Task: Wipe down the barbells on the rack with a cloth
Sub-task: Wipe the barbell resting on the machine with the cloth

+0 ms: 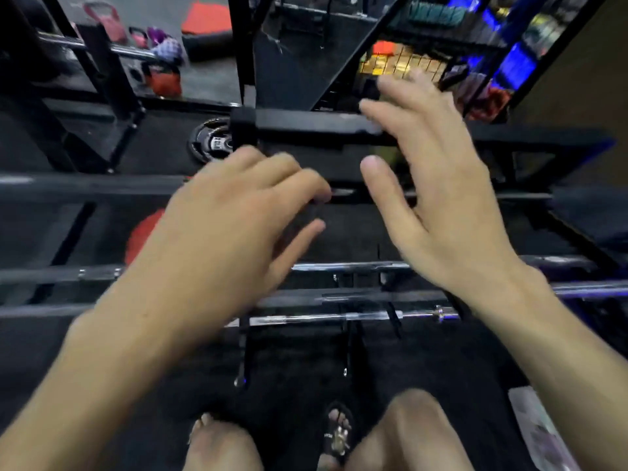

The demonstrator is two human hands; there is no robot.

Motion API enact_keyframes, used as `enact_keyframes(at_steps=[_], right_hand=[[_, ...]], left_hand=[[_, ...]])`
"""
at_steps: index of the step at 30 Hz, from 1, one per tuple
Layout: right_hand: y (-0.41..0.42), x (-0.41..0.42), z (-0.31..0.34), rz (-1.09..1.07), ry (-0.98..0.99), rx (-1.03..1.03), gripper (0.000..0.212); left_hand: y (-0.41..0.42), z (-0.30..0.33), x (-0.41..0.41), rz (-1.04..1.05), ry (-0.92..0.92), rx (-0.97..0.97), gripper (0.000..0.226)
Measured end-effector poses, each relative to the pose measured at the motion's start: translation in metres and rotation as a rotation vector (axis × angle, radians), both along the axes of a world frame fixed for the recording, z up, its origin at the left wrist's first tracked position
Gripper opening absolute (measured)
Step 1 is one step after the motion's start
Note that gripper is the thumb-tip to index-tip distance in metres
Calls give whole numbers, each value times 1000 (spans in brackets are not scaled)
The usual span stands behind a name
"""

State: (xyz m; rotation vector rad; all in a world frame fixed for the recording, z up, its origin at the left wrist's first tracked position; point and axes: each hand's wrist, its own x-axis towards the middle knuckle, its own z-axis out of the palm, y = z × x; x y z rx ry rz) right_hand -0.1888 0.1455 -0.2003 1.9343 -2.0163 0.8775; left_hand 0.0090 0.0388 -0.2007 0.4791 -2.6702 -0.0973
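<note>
The left hand [238, 205] and the right hand [431, 185] both hover empty above the rack [350, 338], fingers loose and spread, neither touching a bar; the picture is blurred. On the rack the barbells [339, 317] lie level, stacked one behind another, their long axes running left to right across the view. Beyond the rack a black weight plate [212, 139] lies on the floor.

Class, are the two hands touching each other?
Apart. The head view shows dark rack between the left hand and right hand.
</note>
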Motion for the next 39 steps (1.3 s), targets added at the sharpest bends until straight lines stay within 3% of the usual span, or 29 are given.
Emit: enact_keyframes(at_steps=[3,6,8,11,24,26,31,39], right_hand=[[42,22,-25,66,28,-118,37],[105,36,-41,90,-57,-4,39],[152,36,-45,61,-108,85,41],[212,23,-49,-19,-80,144,44],[496,-89,-69,-495,-216,133,43],[545,-113,-91,-585,-263,172,48],[632,-179,-167,-839,-560,207,31],[669,-251,-349,-1086,-1022,426,30]], left_hand=[[39,-19,15,-7,171,-87,21],[103,-42,23,-53,332,158,12],[143,-61,22,-55,298,336,13],[180,-87,8,-82,218,454,12],[354,-53,-147,-385,43,472,9],[382,-63,-176,-424,-13,497,10],[414,-114,-242,-478,-166,519,8],[416,-254,-362,-416,-419,645,13]])
